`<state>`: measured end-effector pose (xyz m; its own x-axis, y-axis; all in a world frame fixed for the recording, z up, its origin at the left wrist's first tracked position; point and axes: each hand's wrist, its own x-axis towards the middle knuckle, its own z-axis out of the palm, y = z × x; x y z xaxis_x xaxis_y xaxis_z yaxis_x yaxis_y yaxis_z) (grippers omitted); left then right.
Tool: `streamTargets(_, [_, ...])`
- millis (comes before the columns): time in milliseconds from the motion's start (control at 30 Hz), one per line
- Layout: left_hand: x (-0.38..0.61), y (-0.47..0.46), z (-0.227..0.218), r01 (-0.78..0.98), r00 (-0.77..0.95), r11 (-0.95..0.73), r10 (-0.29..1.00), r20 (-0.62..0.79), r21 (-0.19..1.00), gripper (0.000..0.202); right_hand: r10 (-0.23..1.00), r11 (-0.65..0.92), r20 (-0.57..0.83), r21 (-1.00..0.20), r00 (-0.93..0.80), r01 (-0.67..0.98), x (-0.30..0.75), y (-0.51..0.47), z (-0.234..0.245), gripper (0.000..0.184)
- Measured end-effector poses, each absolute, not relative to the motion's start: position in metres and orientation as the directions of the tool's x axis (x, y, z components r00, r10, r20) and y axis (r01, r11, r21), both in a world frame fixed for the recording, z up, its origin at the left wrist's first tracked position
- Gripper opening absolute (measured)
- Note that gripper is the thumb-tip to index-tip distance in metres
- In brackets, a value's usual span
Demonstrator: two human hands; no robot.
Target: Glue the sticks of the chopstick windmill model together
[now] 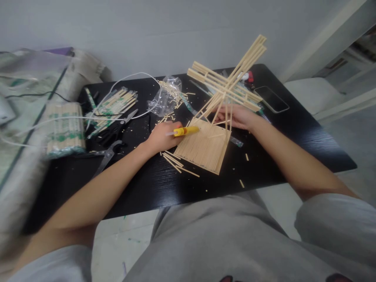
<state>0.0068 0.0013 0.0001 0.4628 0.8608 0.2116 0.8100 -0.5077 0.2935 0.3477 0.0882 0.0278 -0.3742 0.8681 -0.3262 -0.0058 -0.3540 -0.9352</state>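
Observation:
My left hand [162, 137] is closed around a yellow hot glue gun [187, 131], with a clear glue stick poking out of its back end. The gun's nose lies over the flat base [202, 150] of a windmill model made from wooden chopsticks. Crossed stick blades [226, 86] rise from the far side of that base on thin upright sticks. My right hand [235, 116] is behind these uprights, its fingers curled at the model's lower sticks and partly hidden by them. Several loose sticks [178, 162] lie beside the base's left edge.
At the left stand a wrapped chopstick bundle [65, 129], loose packets [117, 103], scissors [120, 125] and pliers [108, 154]. A white cable [129, 75] loops across the black table [141, 196]. A plastic bag [169, 96] with cut pieces lies at the back, a phone [272, 99] at the right.

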Motion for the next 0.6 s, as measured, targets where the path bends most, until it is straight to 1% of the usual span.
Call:
streamTargets(167, [0.0066,0.0019,-0.0019,0.803,0.467,-0.522,0.851,0.239,0.287,0.022,0.874,-0.352,-0.333,-0.936,-0.354,0.011,0.3488,0.0893,0.0277,0.017])
streamTargets(367, [0.008,0.0012,0.0007,0.822,0.453,-0.495,0.868,0.204,0.28,0.022,0.875,-0.333,-0.314,-0.943,-0.368,0.014,0.3492,0.0894,0.0285,0.014])
streamTargets(600, [0.0101,0.0018,0.0001,0.822,0.459,-0.502,0.864,0.206,0.271,0.022,0.888,-0.33,-0.324,-0.943,-0.327,0.038,0.3472,0.0871,0.0324,0.016])
